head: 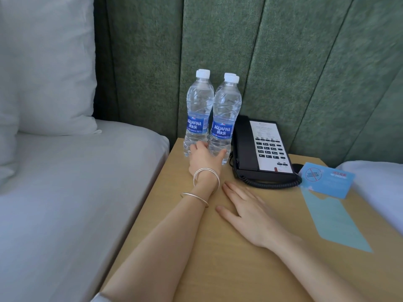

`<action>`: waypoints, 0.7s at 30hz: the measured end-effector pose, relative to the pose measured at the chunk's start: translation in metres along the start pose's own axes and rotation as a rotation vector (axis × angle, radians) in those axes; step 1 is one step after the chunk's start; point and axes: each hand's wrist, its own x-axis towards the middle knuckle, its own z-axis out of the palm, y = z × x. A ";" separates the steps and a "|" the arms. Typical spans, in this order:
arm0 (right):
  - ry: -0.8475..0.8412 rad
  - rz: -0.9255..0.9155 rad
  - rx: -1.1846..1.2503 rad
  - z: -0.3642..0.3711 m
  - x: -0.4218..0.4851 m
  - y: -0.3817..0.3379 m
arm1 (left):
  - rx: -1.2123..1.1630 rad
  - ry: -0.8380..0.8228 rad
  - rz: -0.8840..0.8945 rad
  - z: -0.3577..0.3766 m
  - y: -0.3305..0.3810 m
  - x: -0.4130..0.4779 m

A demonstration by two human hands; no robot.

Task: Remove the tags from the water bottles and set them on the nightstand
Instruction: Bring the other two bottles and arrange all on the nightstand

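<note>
Several clear water bottles with blue labels stand upright at the back left of the wooden nightstand. The front left bottle and front right bottle hide others behind them; only extra white caps show. No tag is visible on any neck. My left hand, with silver bangles on the wrist, touches the bases of the two front bottles, thumb against the right one; its fingertips are partly hidden. My right hand lies flat, palm down, on the nightstand. A pale teal paper tag lies flat at the right.
A black desk phone with a coiled cord stands right beside the bottles. A blue no-smoking card lies to its right. Beds with white sheets flank the nightstand, a pillow is at the left, and a green padded wall is behind.
</note>
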 end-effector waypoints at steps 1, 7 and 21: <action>0.001 -0.001 0.003 0.000 0.000 0.000 | 0.008 -0.001 -0.002 0.000 0.001 0.000; 0.003 0.005 0.008 -0.001 0.000 -0.001 | 0.032 -0.017 0.063 -0.007 -0.002 -0.006; -0.019 0.014 0.021 -0.003 -0.002 0.001 | 0.010 -0.184 0.094 -0.038 -0.046 0.052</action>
